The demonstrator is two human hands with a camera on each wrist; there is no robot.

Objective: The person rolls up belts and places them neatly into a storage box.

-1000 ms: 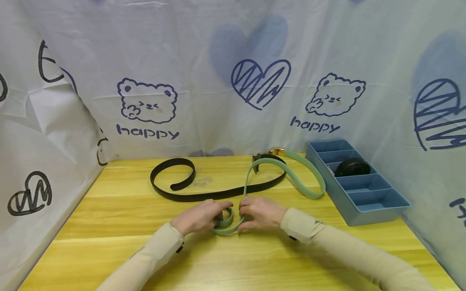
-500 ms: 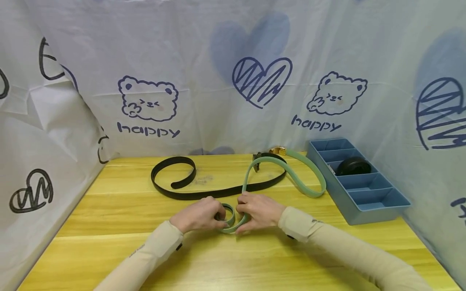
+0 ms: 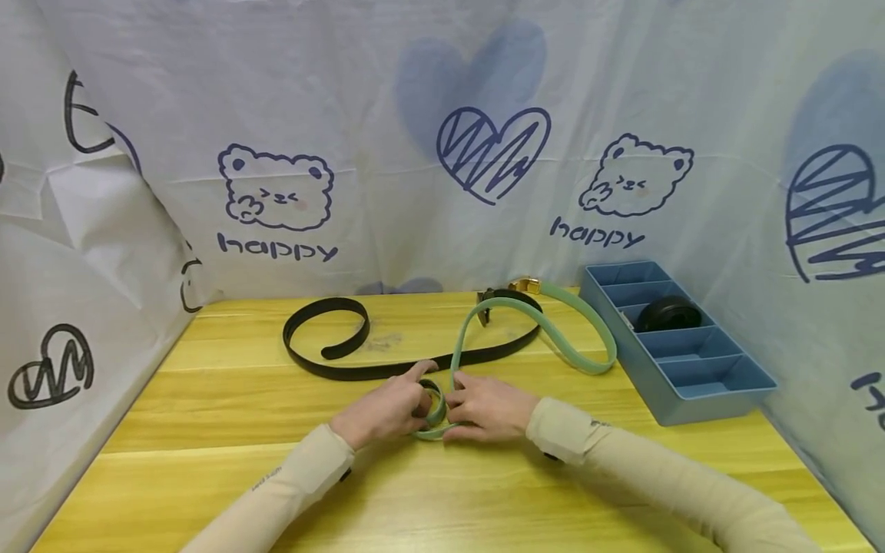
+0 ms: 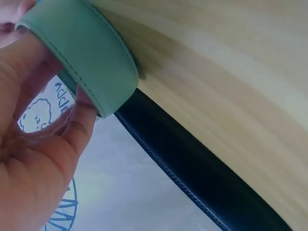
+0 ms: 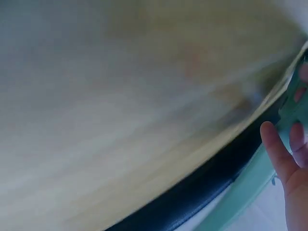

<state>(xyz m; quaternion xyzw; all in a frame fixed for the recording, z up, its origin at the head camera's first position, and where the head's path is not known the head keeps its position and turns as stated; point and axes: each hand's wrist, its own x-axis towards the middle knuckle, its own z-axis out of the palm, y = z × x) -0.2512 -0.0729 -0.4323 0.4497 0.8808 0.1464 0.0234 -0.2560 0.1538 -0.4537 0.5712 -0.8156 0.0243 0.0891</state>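
Observation:
A light green belt [image 3: 508, 302] with a gold buckle [image 3: 527, 286] winds over the table, its near end rolled into a small coil [image 3: 435, 407]. My left hand [image 3: 383, 409] holds this coil at its left side, index finger raised off it. In the left wrist view, fingers reach inside the stitched green loop [image 4: 91, 57]. Just to the right, my right hand [image 3: 494, 411] pinches the strap where it leaves the coil and rises in a standing curve. In the right wrist view, its fingers [image 5: 281, 154] lie against the green strap [image 5: 245, 192].
Behind the hands lies a black belt [image 3: 373, 374], curled at its left end, its dark buckle [image 3: 482, 309] overlapped by the green strap. A blue divided box [image 3: 698, 411] at the right holds a black round rolled item [image 3: 668, 314]. A printed white cloth [image 3: 387, 215] hangs behind the table.
The left index finger has lifted and stretched away from the coil. My right hand has shifted slightly left, bringing the standing strap closer to the coil.

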